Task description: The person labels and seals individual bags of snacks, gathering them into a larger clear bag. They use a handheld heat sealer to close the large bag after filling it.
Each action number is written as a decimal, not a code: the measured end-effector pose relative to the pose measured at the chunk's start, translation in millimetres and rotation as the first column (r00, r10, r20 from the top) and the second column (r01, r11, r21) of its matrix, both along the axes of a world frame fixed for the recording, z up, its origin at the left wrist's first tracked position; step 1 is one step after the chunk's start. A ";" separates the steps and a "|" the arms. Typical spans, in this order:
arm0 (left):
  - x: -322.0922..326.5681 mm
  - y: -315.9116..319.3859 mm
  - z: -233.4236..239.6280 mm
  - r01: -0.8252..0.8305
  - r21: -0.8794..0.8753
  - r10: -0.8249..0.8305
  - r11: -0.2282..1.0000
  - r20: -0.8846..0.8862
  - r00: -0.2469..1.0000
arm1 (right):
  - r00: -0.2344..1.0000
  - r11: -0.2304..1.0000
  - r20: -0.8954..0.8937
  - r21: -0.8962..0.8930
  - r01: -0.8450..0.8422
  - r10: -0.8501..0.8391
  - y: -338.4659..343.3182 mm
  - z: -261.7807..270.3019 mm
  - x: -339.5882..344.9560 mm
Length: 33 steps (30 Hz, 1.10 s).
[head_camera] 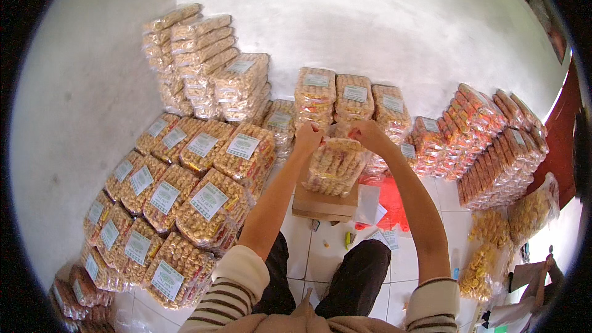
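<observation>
A clear plastic bag of pale snacks [335, 166] stands upright before me on a brown cardboard box [323, 206]. At its upper left corner, my left hand [310, 136] pinches the loose plastic of the bag's mouth. Opposite it, my right hand [368, 133] grips the upper right part of the same plastic. Both hands are raised a little above the contents, fingers closed. Just right of the box, a clear plastic sheet or bag [368, 203] lies over a red plastic bag [393, 208].
Labelled snack bags [203, 199] are piled at left, with taller stacks [203, 55] against the wall. More packs [354, 95] stand behind the box; orange and brown ones [495, 166] are at right. Printed labels [388, 239] and a green tool [348, 239] lie on the tiles.
</observation>
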<state>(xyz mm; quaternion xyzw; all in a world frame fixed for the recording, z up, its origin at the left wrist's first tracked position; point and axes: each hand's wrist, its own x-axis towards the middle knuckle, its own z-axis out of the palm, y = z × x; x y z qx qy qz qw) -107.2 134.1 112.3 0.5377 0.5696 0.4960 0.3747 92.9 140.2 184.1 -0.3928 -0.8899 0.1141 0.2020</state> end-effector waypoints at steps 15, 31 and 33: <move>-4.0 -6.2 -91.3 0.161 0.489 -0.228 0.857 0.079 0.971 | 0.976 0.965 0.187 -0.255 -0.059 0.110 11.6 -5.2 -11.3; 1.0 -1.0 -86.0 0.352 0.241 -0.390 0.904 0.132 0.911 | 0.948 0.959 0.178 -0.153 -0.238 0.264 23.9 -13.5 -8.4; 3.8 -2.6 -89.4 0.343 0.263 -0.393 0.902 0.171 0.904 | 0.937 0.927 0.225 -0.325 -0.187 0.268 26.4 -17.2 -14.6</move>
